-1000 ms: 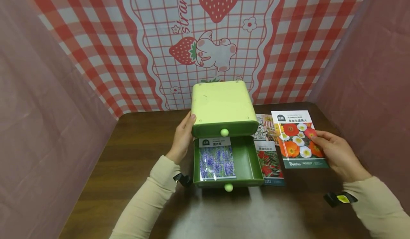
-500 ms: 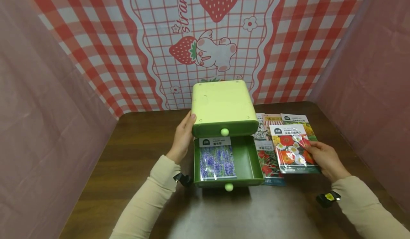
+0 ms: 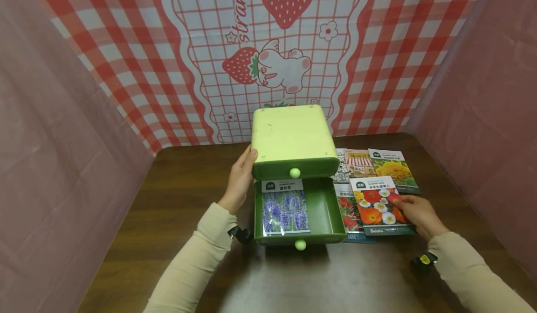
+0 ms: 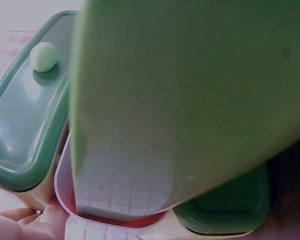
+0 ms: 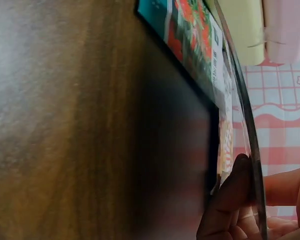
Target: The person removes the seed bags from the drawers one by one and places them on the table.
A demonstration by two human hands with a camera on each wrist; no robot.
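My left hand (image 3: 238,181) rests against the left side of a stacked drawer unit (image 3: 293,133) with a pale yellow top. Its fingers lie along the body in the left wrist view. A lower green drawer (image 3: 325,205) is pulled out, with a lavender seed packet (image 3: 285,210) lying in its left part. My right hand (image 3: 421,215) pinches the right edge of a poppy seed packet (image 3: 379,205), thumb on its front. Edge-on in the right wrist view, that packet (image 5: 247,110) stands tilted above the table. It partly covers a red-flowered seed packet (image 3: 350,215).
Behind the poppy packet lie a yellow-flowered packet (image 3: 392,170), a packet with a shop picture (image 3: 358,163) and a partly hidden black-and-white one (image 3: 340,166). A strawberry-print cloth (image 3: 289,61) hangs behind the wooden table (image 3: 176,182). Pink curtains stand at both sides.
My right hand has brought the poppy packet left and down toward the front of the table, uncovering the yellow-flowered packet behind. My left hand and the drawer unit stay in place.
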